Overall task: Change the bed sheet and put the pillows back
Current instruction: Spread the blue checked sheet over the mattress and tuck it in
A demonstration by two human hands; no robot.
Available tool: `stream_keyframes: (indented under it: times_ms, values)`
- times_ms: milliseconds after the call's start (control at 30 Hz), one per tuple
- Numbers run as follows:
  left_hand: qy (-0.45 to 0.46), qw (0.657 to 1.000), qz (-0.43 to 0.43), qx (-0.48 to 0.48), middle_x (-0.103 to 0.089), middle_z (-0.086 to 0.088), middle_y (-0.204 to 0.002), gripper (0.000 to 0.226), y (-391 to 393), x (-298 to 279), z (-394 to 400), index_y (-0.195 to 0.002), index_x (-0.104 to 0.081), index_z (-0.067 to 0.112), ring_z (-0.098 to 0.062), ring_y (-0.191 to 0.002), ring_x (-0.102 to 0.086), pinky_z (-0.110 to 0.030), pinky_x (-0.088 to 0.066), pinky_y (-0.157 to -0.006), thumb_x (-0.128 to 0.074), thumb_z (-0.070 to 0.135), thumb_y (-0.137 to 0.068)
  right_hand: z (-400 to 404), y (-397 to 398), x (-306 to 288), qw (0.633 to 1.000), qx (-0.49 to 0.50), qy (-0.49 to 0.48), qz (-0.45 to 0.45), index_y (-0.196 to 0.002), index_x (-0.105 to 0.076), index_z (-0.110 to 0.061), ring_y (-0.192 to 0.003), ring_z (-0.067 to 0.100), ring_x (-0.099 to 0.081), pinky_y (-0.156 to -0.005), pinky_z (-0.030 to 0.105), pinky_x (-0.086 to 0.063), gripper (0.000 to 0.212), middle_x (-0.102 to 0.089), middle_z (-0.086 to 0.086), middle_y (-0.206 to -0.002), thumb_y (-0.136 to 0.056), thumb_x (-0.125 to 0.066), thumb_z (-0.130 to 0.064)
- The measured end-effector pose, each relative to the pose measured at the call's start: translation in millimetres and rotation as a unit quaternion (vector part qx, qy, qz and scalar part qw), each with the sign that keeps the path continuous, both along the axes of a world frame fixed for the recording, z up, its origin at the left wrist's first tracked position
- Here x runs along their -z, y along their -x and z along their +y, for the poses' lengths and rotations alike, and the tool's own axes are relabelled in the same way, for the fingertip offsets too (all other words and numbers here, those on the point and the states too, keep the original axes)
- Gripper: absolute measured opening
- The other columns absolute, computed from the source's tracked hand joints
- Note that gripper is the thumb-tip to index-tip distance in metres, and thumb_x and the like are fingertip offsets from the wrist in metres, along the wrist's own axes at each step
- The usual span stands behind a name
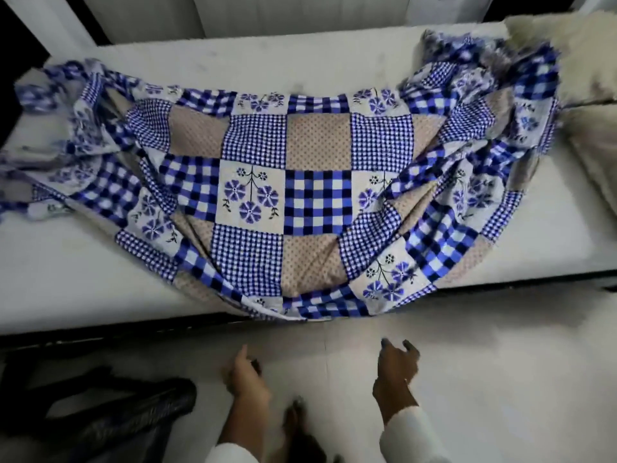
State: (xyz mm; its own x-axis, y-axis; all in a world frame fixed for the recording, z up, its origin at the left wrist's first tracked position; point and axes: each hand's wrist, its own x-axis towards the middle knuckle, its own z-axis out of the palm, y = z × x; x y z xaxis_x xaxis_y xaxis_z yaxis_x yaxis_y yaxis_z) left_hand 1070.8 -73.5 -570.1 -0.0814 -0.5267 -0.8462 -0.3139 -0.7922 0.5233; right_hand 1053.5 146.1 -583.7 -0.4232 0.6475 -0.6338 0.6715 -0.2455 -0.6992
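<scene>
A blue, white and tan patchwork bed sheet (283, 195) lies rumpled across the middle of a bare white mattress (66, 269), its ends bunched at left and right and its near edge hanging over the bed's front. A cream pillow (567, 55) rests at the bed's far right end, with a second one (594, 155) below it. My left hand (245, 375) and my right hand (397, 369) hover over the floor just in front of the bed, below the sheet's near edge. Both have loose fingers and hold nothing.
A dark bed frame edge (100, 335) runs along the mattress front. A dark object (110, 412) lies on the pale tiled floor (500, 379) at lower left. My bare foot (297, 426) shows between my arms. A white wall stands behind the bed.
</scene>
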Motion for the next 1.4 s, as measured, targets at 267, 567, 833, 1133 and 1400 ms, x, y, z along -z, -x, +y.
stream_keyframes:
  times_ms: [267, 567, 833, 1133, 1400]
  values:
    - [0.070, 0.996, 0.050, 0.020, -0.042, -0.004, -0.062, 0.029, 15, -34, -60, -0.067, -0.045, 0.014, 0.001, -0.026, -0.043, -0.008, -0.029, -0.029, -0.044, 0.008, -0.096, -121, 45, -72, 0.923, -0.366, -0.061, 0.107, -0.097, -0.063, 0.000, -0.088, 0.023, -0.054, -0.073, 0.020, -0.034, 0.012, -0.062, 0.018, -0.099, -0.085, -0.058, 0.000]
    - [0.069, 0.991, 0.110, 0.005, -0.055, -0.004, -0.071, 0.016, 86, -53, -220, -0.079, -0.054, 0.012, -0.008, -0.050, -0.058, -0.022, -0.044, -0.051, -0.049, 0.013, -0.094, -340, 109, -91, 0.783, -0.588, -0.066, 0.192, -0.099, -0.066, 0.001, -0.091, 0.018, -0.056, -0.075, 0.007, -0.032, 0.015, -0.060, 0.013, -0.101, -0.086, -0.059, -0.003]
    - [0.067, 0.996, 0.058, -0.002, -0.064, -0.009, -0.066, 0.021, 155, -37, -395, -0.078, -0.060, 0.003, -0.014, -0.053, -0.060, -0.018, -0.050, -0.046, -0.048, 0.011, -0.094, -527, 175, -46, 0.654, -0.706, -0.185, 0.198, -0.114, -0.063, -0.007, -0.112, 0.026, -0.052, -0.094, 0.025, -0.037, 0.028, -0.057, 0.011, -0.118, -0.087, -0.055, -0.010]
    - [0.106, 0.986, 0.093, 0.089, -0.061, -0.008, -0.075, 0.022, 219, -31, -511, -0.080, -0.058, 0.013, -0.018, -0.067, -0.057, -0.027, -0.049, -0.060, -0.055, 0.031, -0.093, -636, 223, -29, 0.525, -0.712, -0.442, 0.149, -0.099, -0.070, -0.020, -0.082, 0.030, -0.062, -0.057, 0.042, -0.051, 0.067, -0.067, 0.006, -0.103, -0.039, -0.090, -0.041]
    - [0.008, 0.930, 0.309, -0.200, -0.067, -0.011, -0.096, 0.038, 179, -55, -539, -0.099, -0.057, 0.001, -0.023, -0.073, -0.068, -0.037, -0.050, -0.081, -0.025, 0.021, -0.099, -677, 232, -45, 0.450, -0.730, -0.382, 0.344, -0.077, -0.071, -0.013, -0.078, 0.029, -0.057, -0.056, 0.033, -0.050, 0.028, -0.067, 0.008, -0.086, -0.050, -0.080, -0.012]
